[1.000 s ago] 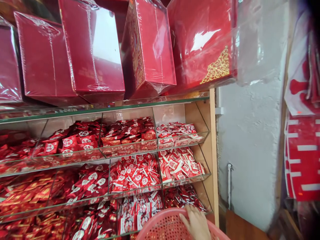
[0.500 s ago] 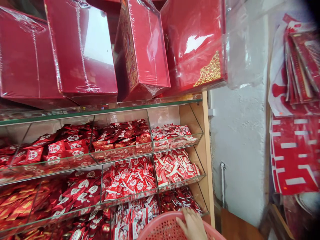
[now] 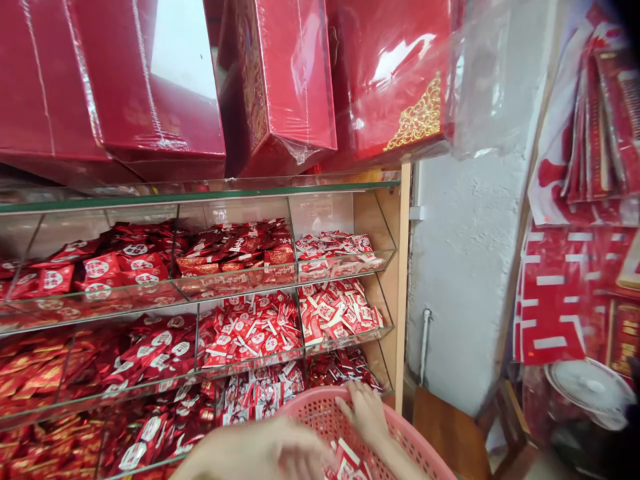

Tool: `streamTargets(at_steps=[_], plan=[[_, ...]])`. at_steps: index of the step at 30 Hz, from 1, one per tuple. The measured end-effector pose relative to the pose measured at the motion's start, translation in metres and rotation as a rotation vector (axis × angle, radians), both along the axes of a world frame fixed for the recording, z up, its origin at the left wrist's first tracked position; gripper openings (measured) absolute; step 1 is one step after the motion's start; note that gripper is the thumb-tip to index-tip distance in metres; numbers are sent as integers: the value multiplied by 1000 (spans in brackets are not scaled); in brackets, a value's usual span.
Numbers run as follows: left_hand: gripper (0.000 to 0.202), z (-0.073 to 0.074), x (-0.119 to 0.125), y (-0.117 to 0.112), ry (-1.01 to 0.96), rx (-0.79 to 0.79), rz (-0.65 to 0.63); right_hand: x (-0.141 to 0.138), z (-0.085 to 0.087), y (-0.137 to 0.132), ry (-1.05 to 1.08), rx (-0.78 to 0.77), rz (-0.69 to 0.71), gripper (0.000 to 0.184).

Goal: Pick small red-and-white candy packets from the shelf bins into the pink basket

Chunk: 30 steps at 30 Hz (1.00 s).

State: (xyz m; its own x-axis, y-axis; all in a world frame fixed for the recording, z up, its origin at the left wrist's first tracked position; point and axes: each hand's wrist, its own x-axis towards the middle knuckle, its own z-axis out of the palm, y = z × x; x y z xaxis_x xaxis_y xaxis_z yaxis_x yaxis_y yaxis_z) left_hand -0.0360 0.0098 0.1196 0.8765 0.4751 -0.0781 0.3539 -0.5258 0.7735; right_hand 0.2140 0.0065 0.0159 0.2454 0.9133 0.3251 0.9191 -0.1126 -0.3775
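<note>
At the bottom of the head view is a pink perforated plastic basket (image 3: 311,415) with small red-and-white packets (image 3: 349,461) inside. My right hand (image 3: 367,415) holds its far rim, fingers over the edge and thumb on the inner side. My left hand (image 3: 280,448) is over the basket's left side, smeared by motion, so its fingers and anything in them cannot be made out. Just beyond the basket are bins of red-and-white packets (image 3: 340,310) and dark red packets (image 3: 343,368).
Tiered shelves with clear dividers hold heaps of red packets (image 3: 250,330). Large wrapped red boxes (image 3: 300,80) stand on the glass top shelf (image 3: 225,198). To the right are a white wall (image 3: 450,267), a brown wooden board (image 3: 445,427) and hanging red decorations (image 3: 550,300).
My left hand has come into view from the lower left, over the basket. The view has tilted down, showing more of the basket and its packets. My right hand stays on the rim.
</note>
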Motion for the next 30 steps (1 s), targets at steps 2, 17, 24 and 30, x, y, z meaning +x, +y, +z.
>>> streamTargets(at_steps=[2,17,24,30], plan=[[39,-7,27,23,17,52,16,-3,7,-1,-5,14,14,30],[46,-72,54,66,331,560,476,3,95,-15,-181,159,123,32],[46,-74,55,62,318,607,476,18,179,11,-447,372,223,21],[45,-72,55,61,341,602,484,24,178,27,-575,270,313,21]])
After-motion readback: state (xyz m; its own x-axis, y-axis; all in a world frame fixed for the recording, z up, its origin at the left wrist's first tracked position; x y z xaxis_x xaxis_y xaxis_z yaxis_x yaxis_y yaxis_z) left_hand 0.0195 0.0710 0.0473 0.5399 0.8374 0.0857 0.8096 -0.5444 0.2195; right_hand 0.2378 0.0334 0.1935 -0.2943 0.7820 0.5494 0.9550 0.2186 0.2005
